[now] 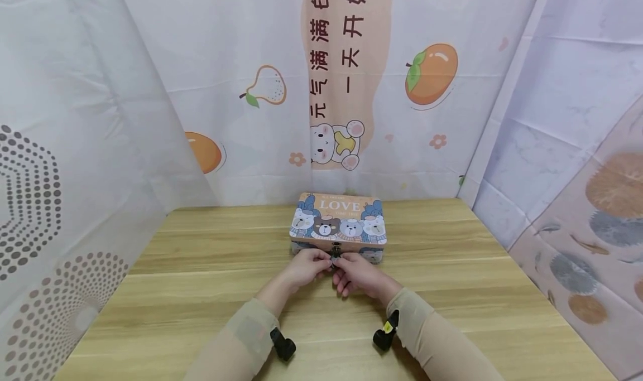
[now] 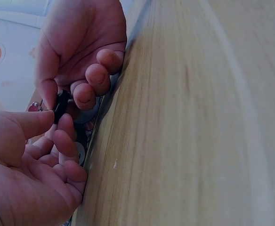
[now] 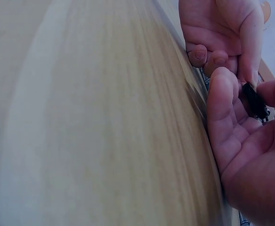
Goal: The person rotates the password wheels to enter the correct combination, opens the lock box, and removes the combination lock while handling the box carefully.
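Observation:
A tin box (image 1: 337, 225) printed with bears and the word LOVE stands on the wooden table, its lid down. At the front clasp of the box hangs a small black padlock (image 2: 60, 107), partly hidden by fingers. My left hand (image 1: 307, 266) pinches the padlock from the left, between thumb and fingertips. From the other side my right hand (image 1: 359, 274) pinches it too, thumb on the padlock (image 3: 255, 101) and the other fingers curled below. Both hands are close together, just in front of the box.
The wooden table (image 1: 331, 336) extends around the box on both sides. Behind it hangs a white curtain (image 1: 211, 80) with fruit prints and lettering, and more patterned cloth (image 1: 567, 146) hangs at the right. Each wrist carries a small black camera (image 1: 283, 345).

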The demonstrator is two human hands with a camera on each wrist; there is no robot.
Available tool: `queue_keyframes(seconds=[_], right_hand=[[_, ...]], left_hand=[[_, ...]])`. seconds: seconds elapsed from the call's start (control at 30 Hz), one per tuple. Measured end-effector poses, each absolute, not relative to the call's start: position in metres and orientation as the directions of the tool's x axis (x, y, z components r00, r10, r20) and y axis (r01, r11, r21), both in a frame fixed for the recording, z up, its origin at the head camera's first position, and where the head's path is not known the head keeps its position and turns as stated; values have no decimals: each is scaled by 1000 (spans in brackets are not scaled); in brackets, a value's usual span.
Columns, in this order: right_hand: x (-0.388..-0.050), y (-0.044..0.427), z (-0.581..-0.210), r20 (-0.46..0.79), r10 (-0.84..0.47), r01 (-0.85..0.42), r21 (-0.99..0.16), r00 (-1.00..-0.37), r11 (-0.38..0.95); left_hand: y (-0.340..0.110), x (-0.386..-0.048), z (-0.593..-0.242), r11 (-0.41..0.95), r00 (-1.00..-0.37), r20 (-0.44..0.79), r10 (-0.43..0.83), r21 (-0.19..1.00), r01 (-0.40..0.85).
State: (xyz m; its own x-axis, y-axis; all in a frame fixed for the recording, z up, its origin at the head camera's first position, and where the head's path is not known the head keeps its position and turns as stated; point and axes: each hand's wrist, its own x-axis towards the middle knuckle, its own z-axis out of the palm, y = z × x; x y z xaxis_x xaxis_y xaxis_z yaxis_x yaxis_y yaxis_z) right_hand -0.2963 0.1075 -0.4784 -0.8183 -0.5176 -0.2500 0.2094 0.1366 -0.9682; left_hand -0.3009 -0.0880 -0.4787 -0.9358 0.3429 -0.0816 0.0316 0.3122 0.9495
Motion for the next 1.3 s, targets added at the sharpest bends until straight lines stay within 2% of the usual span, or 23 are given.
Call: queue_keyframes(seconds=[0.8, 1.3], right_hand=[[-292, 124, -471, -223, -460, 179, -974, -859, 137], [-288, 130, -464, -227, -467, 173, -972, -854, 156]], left_hand=[[-87, -300, -480, 335, -940, -60, 335, 940, 59], [-86, -301, -478, 335, -940, -78, 333, 941, 40]])
